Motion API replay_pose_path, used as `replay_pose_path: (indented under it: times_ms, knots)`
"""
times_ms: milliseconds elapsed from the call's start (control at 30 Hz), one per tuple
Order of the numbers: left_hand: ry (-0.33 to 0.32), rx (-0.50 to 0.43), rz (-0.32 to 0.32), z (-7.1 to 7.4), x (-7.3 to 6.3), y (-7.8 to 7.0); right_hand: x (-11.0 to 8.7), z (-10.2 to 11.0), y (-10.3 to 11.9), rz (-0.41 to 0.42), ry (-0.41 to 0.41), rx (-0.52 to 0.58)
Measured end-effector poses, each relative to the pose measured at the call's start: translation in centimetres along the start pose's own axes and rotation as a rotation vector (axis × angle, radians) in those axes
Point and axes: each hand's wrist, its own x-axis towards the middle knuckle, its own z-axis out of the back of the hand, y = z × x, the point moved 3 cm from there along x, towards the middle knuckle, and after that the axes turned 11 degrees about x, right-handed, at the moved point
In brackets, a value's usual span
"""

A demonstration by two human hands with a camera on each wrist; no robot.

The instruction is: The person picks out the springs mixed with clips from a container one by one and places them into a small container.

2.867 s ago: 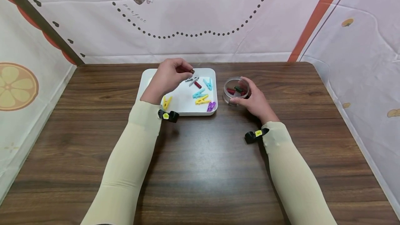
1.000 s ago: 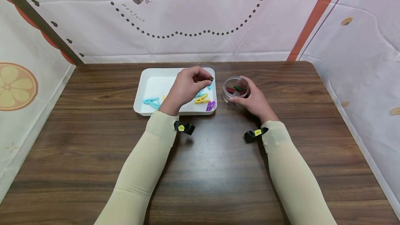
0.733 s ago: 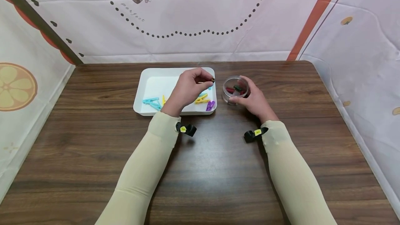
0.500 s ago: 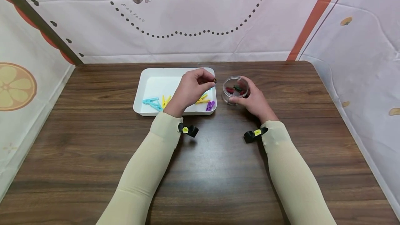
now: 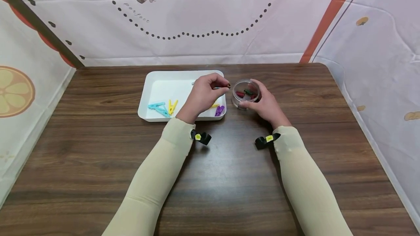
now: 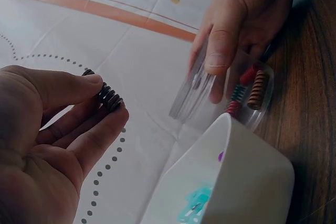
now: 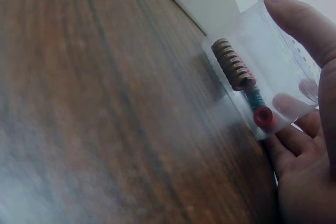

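My left hand (image 5: 204, 95) pinches a small dark coil spring (image 6: 107, 95) between thumb and fingertips. It is raised over the right rim of the white tray (image 5: 160, 85), just left of a clear round jar (image 6: 191, 98). My right hand (image 5: 267, 103) grips that jar around its right side, thumb at the front, and the jar stands upright on the table. Inside it lie several springs: a brown spring (image 7: 231, 64), a green spring (image 7: 255, 99) and a red spring (image 7: 263, 116) among them. My left hand hides part of what lies in the tray's right half.
Clothespins lie in the tray: light blue clothespins (image 5: 159, 108), a yellow clothespin (image 5: 172, 107) at the front left, and a purple clothespin (image 5: 219, 111) in the front right corner. The brown wooden table (image 5: 98, 137) ends at a printed cloth (image 5: 197, 52) behind.
My left hand has moved right across the tray with the spring, coming close to the jar's rim. The right hand keeps its hold on the jar in the same spot.
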Motion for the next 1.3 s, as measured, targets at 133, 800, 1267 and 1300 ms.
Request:
replay_pose_path:
  times_ms: [133,800,1267,1300]
  knots:
    - [0.010,0.016,0.001,-0.5,0.2,0.1,0.0,0.0,0.0,-0.001,-0.001,0.004]
    - [0.021,0.131,-0.022,-2.1,1.0,0.0,0.1,-0.2,0.0,0.011,-0.002,0.012]
    - [0.057,0.232,0.006,-2.9,1.2,-0.3,-0.1,0.0,-0.4,0.009,0.011,-0.011]
    - [0.054,0.243,0.004,-2.9,1.3,-0.3,-0.1,0.1,-0.4,0.009,0.010,-0.012]
